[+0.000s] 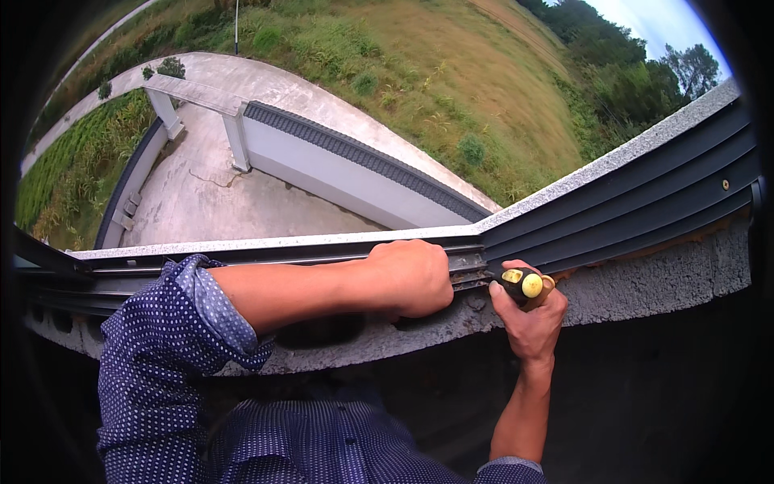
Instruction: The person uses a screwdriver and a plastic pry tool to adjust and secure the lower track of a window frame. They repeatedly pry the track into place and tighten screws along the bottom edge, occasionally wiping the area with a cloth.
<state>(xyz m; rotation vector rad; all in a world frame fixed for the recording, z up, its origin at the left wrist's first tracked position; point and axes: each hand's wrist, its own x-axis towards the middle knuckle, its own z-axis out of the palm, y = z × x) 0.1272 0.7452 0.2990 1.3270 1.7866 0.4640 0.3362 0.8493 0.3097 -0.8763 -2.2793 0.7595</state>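
Note:
My left forearm lies along the dark metal window frame, and my left hand is closed in a fist on its grooved rail, close to the corner. Its fingertips are turned away, so what they hold, if anything, stays hidden. Just right of it, my right hand is wrapped round the black and yellow handle of a screwdriver. The handle's end faces me. Its tip points toward the rail ends at the frame corner, and I cannot make out what the tip touches.
Rough concrete sill runs below the frame, with hollows under my left arm. A ribbed dark frame side rises to the right, bearing a brass-coloured screw. Far below outside lie a paved yard, a white wall and grass.

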